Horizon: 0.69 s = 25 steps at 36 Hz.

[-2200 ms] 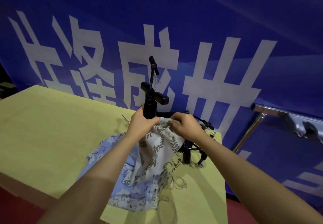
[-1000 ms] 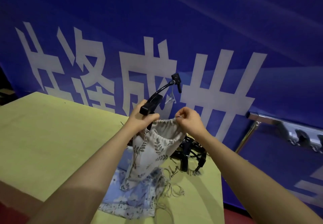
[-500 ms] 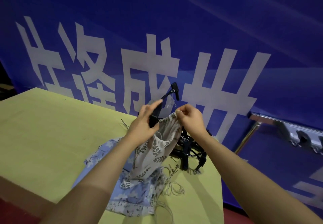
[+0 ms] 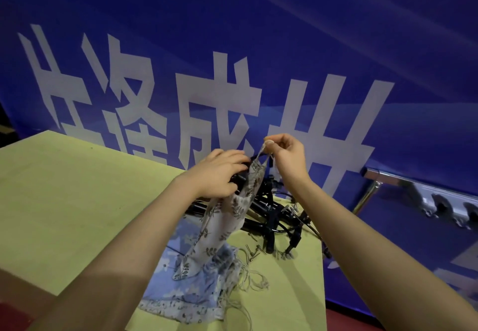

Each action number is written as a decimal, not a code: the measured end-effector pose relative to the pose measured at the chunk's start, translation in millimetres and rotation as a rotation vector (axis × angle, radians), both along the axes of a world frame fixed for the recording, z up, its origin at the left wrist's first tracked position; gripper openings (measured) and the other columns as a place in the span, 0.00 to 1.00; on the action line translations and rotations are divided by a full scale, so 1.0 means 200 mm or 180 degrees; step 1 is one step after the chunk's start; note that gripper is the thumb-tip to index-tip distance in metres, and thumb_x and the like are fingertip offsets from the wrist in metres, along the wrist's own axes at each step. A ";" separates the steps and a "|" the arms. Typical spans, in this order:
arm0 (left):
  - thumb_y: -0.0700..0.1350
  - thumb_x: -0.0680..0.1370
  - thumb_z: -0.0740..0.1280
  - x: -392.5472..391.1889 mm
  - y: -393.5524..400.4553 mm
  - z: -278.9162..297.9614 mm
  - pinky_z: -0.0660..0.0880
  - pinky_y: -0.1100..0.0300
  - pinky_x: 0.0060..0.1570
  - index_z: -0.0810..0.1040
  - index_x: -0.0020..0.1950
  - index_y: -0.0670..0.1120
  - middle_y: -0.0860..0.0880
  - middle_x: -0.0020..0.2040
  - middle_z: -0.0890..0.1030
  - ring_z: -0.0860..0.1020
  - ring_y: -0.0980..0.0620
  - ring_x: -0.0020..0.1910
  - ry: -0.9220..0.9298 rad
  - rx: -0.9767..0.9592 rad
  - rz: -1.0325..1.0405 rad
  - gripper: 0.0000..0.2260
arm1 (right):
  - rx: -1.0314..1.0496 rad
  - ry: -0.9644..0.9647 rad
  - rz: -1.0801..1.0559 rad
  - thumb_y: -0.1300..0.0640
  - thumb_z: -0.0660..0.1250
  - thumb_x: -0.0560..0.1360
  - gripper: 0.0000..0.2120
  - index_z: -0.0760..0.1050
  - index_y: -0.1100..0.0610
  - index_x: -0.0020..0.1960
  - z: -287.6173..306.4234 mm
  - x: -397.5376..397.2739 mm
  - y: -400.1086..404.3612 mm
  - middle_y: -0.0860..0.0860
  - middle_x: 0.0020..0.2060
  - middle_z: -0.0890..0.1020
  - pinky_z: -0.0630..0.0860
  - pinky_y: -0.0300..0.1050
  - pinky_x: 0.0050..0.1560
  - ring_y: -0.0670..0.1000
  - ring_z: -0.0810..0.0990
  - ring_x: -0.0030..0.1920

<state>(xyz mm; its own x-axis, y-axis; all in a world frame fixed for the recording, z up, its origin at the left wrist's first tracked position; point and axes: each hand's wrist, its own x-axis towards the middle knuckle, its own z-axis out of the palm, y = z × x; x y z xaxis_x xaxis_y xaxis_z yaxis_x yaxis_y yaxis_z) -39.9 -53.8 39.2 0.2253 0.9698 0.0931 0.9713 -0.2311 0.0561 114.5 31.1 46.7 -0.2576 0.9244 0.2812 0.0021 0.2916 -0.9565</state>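
Both hands are up over the far end of the yellow-green bench [image 4: 64, 188]. The right hand [image 4: 288, 158] is the higher one, thumb and forefinger pinching the top hem of the white drawstring cloth pouch with a grey leaf print [image 4: 225, 222] and drawing that edge up taut. The left hand [image 4: 218, 174] sits just lower, fingers curled over the pouch's mouth and thumb pressed into the fabric below, gripping it. A black rod [image 4: 240, 178] shows under its fingers, but whether the hand holds that too I cannot tell. The pouch hangs from both hands, its bottom corner resting on a pale blue flowered cloth [image 4: 186, 289] lying on the bench. Just behind it lies a black tangle of clips and cables [image 4: 274, 217]. A blue banner with large white characters [image 4: 336, 33] fills the background
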 end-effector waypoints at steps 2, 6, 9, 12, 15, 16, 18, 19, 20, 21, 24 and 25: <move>0.47 0.78 0.57 0.00 0.02 0.02 0.47 0.53 0.72 0.65 0.73 0.48 0.53 0.77 0.58 0.50 0.55 0.76 0.0074 -0.0109 0.0000 0.23 | 0.0055 0.0114 -0.0016 0.64 0.63 0.78 0.05 0.76 0.58 0.46 0.03 0.01 0.00 0.52 0.36 0.79 0.78 0.39 0.43 0.49 0.79 0.38; 0.56 0.77 0.51 0.02 0.04 0.03 0.57 0.54 0.65 0.79 0.61 0.47 0.53 0.69 0.70 0.64 0.55 0.68 0.0188 0.0019 0.0111 0.24 | 0.0112 0.0211 0.0143 0.65 0.62 0.78 0.04 0.74 0.59 0.47 0.09 0.01 -0.03 0.52 0.32 0.77 0.74 0.36 0.32 0.46 0.74 0.30; 0.65 0.76 0.51 0.11 0.07 0.05 0.64 0.53 0.58 0.78 0.39 0.46 0.51 0.48 0.78 0.74 0.51 0.50 0.0002 0.0380 0.0623 0.27 | 0.0192 0.0152 0.0199 0.66 0.62 0.78 0.04 0.75 0.60 0.48 0.10 -0.02 -0.05 0.52 0.33 0.76 0.72 0.36 0.30 0.45 0.72 0.28; 0.67 0.76 0.54 0.22 0.11 0.08 0.65 0.53 0.56 0.72 0.40 0.46 0.49 0.41 0.76 0.75 0.48 0.44 0.0132 0.0620 0.1043 0.24 | 0.0192 0.0190 0.0155 0.65 0.63 0.77 0.04 0.76 0.59 0.47 0.11 -0.05 -0.07 0.52 0.34 0.78 0.71 0.35 0.29 0.42 0.72 0.26; 0.61 0.78 0.58 0.24 0.12 0.04 0.71 0.51 0.54 0.74 0.56 0.45 0.46 0.52 0.77 0.76 0.43 0.52 -0.0480 0.0621 0.1327 0.20 | 0.0172 0.0222 0.0128 0.64 0.63 0.77 0.04 0.77 0.59 0.47 0.13 -0.06 -0.07 0.53 0.36 0.80 0.71 0.34 0.29 0.41 0.73 0.27; 0.59 0.78 0.59 0.24 0.13 0.01 0.74 0.50 0.52 0.70 0.63 0.47 0.46 0.54 0.76 0.76 0.43 0.53 -0.0789 0.0639 0.1328 0.20 | 0.0174 0.0212 0.0136 0.64 0.64 0.77 0.04 0.77 0.59 0.47 0.13 -0.06 -0.07 0.52 0.37 0.80 0.71 0.33 0.30 0.41 0.74 0.28; 0.55 0.78 0.61 0.23 0.13 -0.01 0.76 0.49 0.49 0.62 0.70 0.51 0.47 0.56 0.76 0.77 0.44 0.55 -0.1133 0.0614 0.1219 0.22 | 0.0198 0.0166 0.0156 0.65 0.64 0.77 0.04 0.78 0.59 0.47 0.13 -0.06 -0.08 0.52 0.37 0.80 0.72 0.33 0.31 0.41 0.76 0.31; 0.54 0.78 0.62 0.23 0.14 -0.01 0.76 0.49 0.49 0.63 0.69 0.51 0.48 0.56 0.76 0.77 0.45 0.55 -0.1181 0.0564 0.1200 0.20 | 0.0202 0.0176 0.0141 0.65 0.64 0.77 0.04 0.78 0.60 0.48 0.13 -0.06 -0.08 0.52 0.37 0.80 0.73 0.33 0.32 0.41 0.77 0.31; 0.53 0.79 0.62 0.22 0.14 -0.01 0.75 0.49 0.49 0.68 0.65 0.50 0.48 0.55 0.76 0.76 0.45 0.55 -0.1189 0.0524 0.1195 0.16 | 0.0195 0.0221 0.0097 0.65 0.64 0.77 0.04 0.78 0.61 0.49 0.13 -0.06 -0.09 0.52 0.37 0.81 0.73 0.33 0.32 0.41 0.77 0.31; 0.54 0.79 0.62 0.22 0.15 -0.01 0.75 0.49 0.49 0.72 0.60 0.49 0.49 0.52 0.74 0.76 0.46 0.54 -0.1202 0.0488 0.1210 0.13 | 0.0191 0.0286 0.0032 0.65 0.64 0.77 0.05 0.77 0.61 0.49 0.14 -0.05 -0.09 0.52 0.37 0.81 0.73 0.33 0.31 0.40 0.77 0.31; 0.56 0.78 0.63 0.19 0.15 0.00 0.74 0.50 0.48 0.75 0.53 0.48 0.50 0.49 0.72 0.74 0.46 0.53 -0.1145 0.0392 0.1308 0.12 | 0.0200 0.0575 -0.0115 0.65 0.63 0.77 0.05 0.77 0.59 0.47 0.20 -0.03 -0.09 0.50 0.34 0.80 0.72 0.35 0.28 0.40 0.73 0.26; 0.55 0.78 0.62 0.19 0.15 0.00 0.74 0.51 0.47 0.76 0.54 0.49 0.49 0.51 0.74 0.74 0.46 0.55 -0.1057 0.0378 0.1360 0.12 | 0.0206 0.0686 -0.0137 0.66 0.63 0.77 0.06 0.77 0.58 0.46 0.23 -0.03 -0.08 0.50 0.33 0.79 0.70 0.35 0.27 0.41 0.72 0.25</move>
<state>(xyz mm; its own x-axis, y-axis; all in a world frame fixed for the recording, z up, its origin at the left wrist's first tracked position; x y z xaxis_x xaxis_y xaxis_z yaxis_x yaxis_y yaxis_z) -2.7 -23.5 38.8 -0.2460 0.9471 0.2062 0.9146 0.1564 0.3728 107.7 14.3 92.1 -0.1458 0.9116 0.3845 -0.1865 0.3563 -0.9156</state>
